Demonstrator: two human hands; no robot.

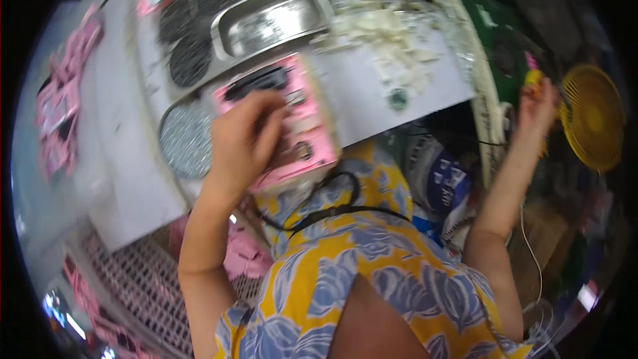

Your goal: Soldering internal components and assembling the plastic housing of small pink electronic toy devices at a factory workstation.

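Observation:
On the table's near edge lies a pink plastic housing [312, 147] with a black part and small metal parts in it. My left hand [242, 134] is over its left side, fingers curled down; what they pinch, if anything, is hidden. Out to the far right, my right hand [537, 103] is closed round a small yellow-orange object [533, 78] with a pink tip. Its kind is blurred. A round tin of small silvery pieces [186, 139] sits left of the housing.
Behind the housing is a steel tray [309, 16] with dark small parts in its compartments. Pale plastic pieces [392, 36] are heaped to its right. A yellow round basket-like grille [593, 118] is beside my right hand. Pink parts [60, 110] lie at far left, near a crate [133, 286].

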